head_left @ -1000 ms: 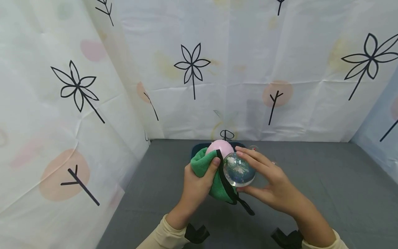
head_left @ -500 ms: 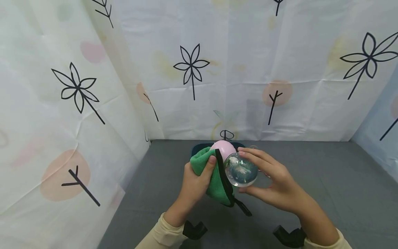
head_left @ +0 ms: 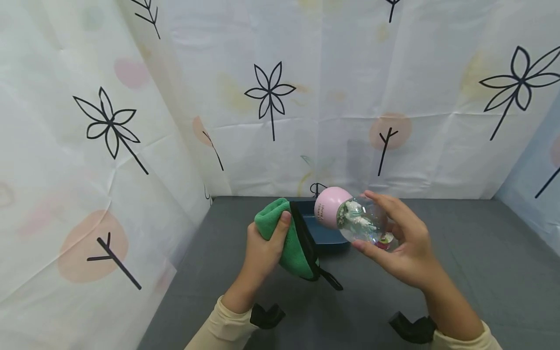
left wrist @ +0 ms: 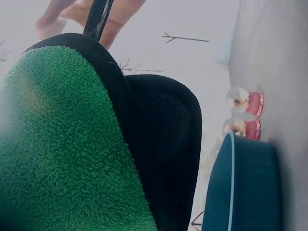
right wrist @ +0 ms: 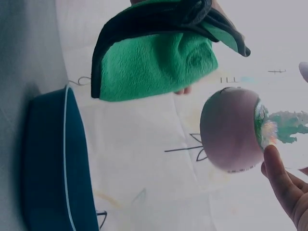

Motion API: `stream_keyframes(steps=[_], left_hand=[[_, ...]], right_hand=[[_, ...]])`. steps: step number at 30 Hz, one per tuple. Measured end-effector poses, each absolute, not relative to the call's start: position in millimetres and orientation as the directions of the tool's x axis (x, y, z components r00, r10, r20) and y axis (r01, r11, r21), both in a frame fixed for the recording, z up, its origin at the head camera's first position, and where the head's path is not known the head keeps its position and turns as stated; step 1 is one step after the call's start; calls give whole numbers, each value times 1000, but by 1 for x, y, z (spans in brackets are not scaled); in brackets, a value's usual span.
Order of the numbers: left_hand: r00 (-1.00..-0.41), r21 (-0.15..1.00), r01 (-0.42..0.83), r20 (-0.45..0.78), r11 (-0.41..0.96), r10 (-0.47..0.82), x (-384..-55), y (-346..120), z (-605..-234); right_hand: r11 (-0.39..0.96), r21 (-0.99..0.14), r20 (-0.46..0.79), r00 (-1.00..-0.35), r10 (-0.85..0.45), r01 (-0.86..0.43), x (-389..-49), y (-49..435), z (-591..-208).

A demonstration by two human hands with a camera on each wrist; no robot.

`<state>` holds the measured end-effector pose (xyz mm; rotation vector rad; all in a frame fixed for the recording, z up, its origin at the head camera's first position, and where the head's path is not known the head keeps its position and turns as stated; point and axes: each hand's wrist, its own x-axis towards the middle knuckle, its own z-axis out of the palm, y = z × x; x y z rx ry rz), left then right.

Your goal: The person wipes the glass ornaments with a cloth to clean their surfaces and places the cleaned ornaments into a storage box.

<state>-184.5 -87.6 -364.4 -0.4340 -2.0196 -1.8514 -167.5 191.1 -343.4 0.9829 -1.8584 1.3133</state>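
Note:
My left hand point(head_left: 262, 250) grips a folded green cloth point(head_left: 294, 257) with black edging, its thumb on top and a black loop hanging from the lower corner. My right hand point(head_left: 409, 245) holds a snow globe point(head_left: 331, 206) by its clear dome, between thumb and fingers. The globe is tipped on its side, pink base pointing left toward the cloth; a green and white figure shows inside. A gap separates cloth and globe in the right wrist view, where the pink base point(right wrist: 228, 130) and thumb show clearly.
A dark blue tray point(head_left: 325, 233) sits on the grey table behind the hands, partly covered by cloth and globe. Beside it stand two small snow globes with red bases point(left wrist: 254, 104). A patterned white curtain point(head_left: 341, 73) closes off the back and sides.
The snow globe has swung from dome facing me to lying sideways, its pink base now at left. The left hand and cloth have moved left, away from it, uncovering more of the tray.

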Motion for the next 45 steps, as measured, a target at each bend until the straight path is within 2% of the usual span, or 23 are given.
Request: stream_keyframes(steps=[7, 13, 18, 25, 34, 45], left_hand=[[-858, 858, 507, 512, 74, -52, -184, -101, -360], [-841, 842, 534, 538, 72, -57, -184, -100, -354], [-837, 840, 541, 543, 47, -61, -185, -102, -352], [-829, 832, 554, 555, 29, -67, -186, -107, -348], [-842, 846, 528, 533, 76, -76, -186, -108, -349], [-833, 835, 546, 550, 64, -64, -186, -107, -348]], right_hand=[[318, -544, 785, -605, -132, -776, -169, 189, -342], [374, -583, 749, -655, -97, -721, -178, 185, -345], [452, -629, 682, -728, -68, -632, -190, 178, -350], [524, -633, 630, -772, -79, -570, -215, 168, -363], [631, -647, 466, -877, -117, -428, -249, 161, -385], [758, -551, 347, -922, -172, -349, -268, 158, -411]])
